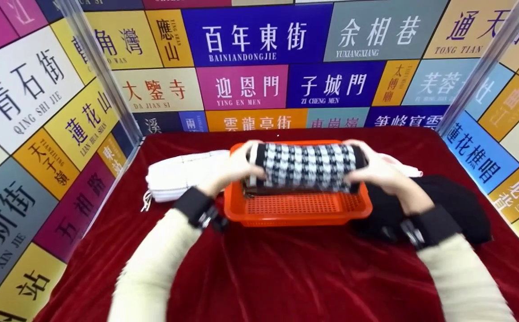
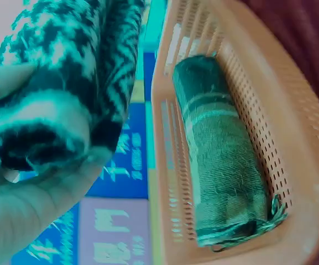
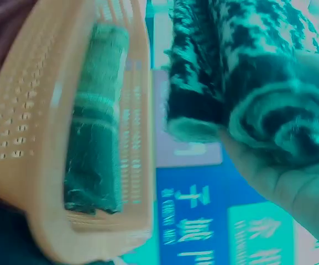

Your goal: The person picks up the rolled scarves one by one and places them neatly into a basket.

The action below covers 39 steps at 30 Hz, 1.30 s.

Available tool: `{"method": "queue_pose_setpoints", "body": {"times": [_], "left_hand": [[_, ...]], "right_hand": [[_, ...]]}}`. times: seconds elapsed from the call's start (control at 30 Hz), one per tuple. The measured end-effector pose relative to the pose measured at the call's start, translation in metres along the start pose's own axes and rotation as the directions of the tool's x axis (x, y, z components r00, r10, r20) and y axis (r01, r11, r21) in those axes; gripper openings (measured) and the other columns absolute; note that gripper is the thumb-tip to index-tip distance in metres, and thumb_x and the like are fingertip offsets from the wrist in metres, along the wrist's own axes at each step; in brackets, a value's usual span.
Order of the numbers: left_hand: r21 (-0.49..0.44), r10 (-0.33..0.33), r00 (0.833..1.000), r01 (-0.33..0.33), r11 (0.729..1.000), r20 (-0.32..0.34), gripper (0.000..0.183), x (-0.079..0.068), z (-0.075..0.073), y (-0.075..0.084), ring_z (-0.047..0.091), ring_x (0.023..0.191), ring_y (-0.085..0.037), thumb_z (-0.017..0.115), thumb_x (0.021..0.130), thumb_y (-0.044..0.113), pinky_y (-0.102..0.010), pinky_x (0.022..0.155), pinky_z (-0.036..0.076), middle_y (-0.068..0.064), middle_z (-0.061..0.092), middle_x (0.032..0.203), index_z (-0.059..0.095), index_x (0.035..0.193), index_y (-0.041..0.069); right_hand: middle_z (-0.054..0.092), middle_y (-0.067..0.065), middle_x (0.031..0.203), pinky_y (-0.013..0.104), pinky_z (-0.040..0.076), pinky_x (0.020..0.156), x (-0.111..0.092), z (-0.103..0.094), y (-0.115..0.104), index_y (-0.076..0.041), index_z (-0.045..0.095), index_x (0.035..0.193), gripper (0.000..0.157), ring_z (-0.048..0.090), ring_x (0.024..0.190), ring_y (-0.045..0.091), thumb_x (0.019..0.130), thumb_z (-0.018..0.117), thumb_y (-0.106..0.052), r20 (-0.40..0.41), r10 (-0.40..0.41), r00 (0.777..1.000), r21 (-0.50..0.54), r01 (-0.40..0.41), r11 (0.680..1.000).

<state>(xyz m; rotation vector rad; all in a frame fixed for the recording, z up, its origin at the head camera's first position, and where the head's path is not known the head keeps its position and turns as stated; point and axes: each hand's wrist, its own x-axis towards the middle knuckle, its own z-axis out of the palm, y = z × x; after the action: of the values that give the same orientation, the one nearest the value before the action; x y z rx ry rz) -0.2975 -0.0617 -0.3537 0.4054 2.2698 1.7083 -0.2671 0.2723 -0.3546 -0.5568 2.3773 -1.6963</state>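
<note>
In the head view, a rolled black-and-white houndstooth scarf (image 1: 308, 165) is held level above an orange plastic basket (image 1: 297, 219). My left hand (image 1: 235, 170) grips its left end, and my right hand (image 1: 380, 172) grips the right end. In both wrist views the thumb lies on one side of the roll and the fingers on the other, with the coiled end showing. Inside the basket lies another rolled scarf (image 2: 220, 149), striped and fringed at one end, along one long wall. From the head camera the houndstooth roll mostly hides it.
Left of the basket sits a folded white cloth (image 1: 179, 174) with thin dark lines and a tassel. A black fabric bundle (image 1: 443, 208) lies at the right, with a white and red item (image 1: 400, 165) behind it. Dark red velvet (image 1: 286, 277) covers the table; printed panels stand around it.
</note>
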Motion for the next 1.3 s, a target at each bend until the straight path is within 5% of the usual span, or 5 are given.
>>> {"method": "queue_pose_setpoints", "body": {"times": [0.5, 0.73, 0.93, 1.17, 1.3], "left_hand": [[-0.249, -0.341, 0.934, 0.356, 0.9, 0.105, 0.078, 0.067, -0.009, -0.058, 0.05, 0.063, -0.015, 0.057, 0.072, -0.004, -0.026, 0.054, 0.045, -0.008, 0.049, 0.1, 0.024, 0.139, 0.018], [0.095, -0.569, 0.713, 0.587, 0.804, 0.409, 0.021, 0.106, -0.011, -0.125, 0.059, 0.062, -0.026, 0.065, 0.067, 0.005, -0.04, 0.067, 0.052, -0.011, 0.058, 0.068, 0.056, 0.086, 0.001], [0.366, -0.736, 0.523, 0.645, 0.671, 0.429, 0.026, 0.114, -0.007, -0.123, 0.063, 0.073, -0.027, 0.073, 0.067, 0.016, -0.036, 0.075, 0.05, -0.016, 0.066, 0.074, 0.066, 0.085, -0.001], [0.543, -0.735, 0.577, 0.513, 0.665, 0.355, 0.041, 0.219, -0.011, -0.268, 0.061, 0.091, -0.024, 0.079, 0.064, 0.029, -0.036, 0.078, 0.048, -0.009, 0.067, 0.099, 0.069, 0.101, 0.015], [0.593, -0.745, 0.532, 0.469, 0.654, 0.401, 0.047, 0.258, -0.018, -0.316, 0.062, 0.087, -0.024, 0.084, 0.055, 0.035, -0.035, 0.071, 0.05, -0.007, 0.068, 0.098, 0.071, 0.098, 0.019]], "right_hand": [[0.039, 0.012, 0.118, 0.037, 0.051, 0.073, 0.08, -0.01, 0.067, -0.014, 0.028, 0.131, 0.065, 0.051, 0.098, 0.024, 0.076, 0.055, 0.007, 0.208, 0.313, 0.927, 0.23, -0.358, 0.905], [0.047, 0.014, 0.118, 0.044, 0.049, 0.076, 0.087, -0.006, 0.079, -0.009, 0.025, 0.132, 0.067, 0.056, 0.098, 0.025, 0.076, 0.06, 0.003, 0.424, 0.499, 0.756, 0.008, -0.554, 0.833], [0.017, 0.029, 0.142, 0.051, 0.044, 0.088, 0.092, 0.003, 0.08, -0.005, -0.009, 0.144, 0.091, 0.035, 0.123, 0.04, 0.081, 0.056, 0.007, 0.42, 0.666, 0.617, -0.11, -0.693, 0.712], [0.006, 0.037, 0.143, 0.048, 0.044, 0.092, 0.094, 0.01, 0.085, 0.012, -0.012, 0.138, 0.071, 0.025, 0.127, 0.05, 0.09, 0.04, 0.008, 0.418, 0.708, 0.569, -0.139, -0.731, 0.668], [0.009, 0.039, 0.142, 0.05, 0.042, 0.093, 0.096, 0.01, 0.086, 0.013, -0.012, 0.137, 0.069, 0.024, 0.127, 0.052, 0.092, 0.039, 0.005, 0.434, 0.699, 0.568, -0.155, -0.717, 0.679]]}}
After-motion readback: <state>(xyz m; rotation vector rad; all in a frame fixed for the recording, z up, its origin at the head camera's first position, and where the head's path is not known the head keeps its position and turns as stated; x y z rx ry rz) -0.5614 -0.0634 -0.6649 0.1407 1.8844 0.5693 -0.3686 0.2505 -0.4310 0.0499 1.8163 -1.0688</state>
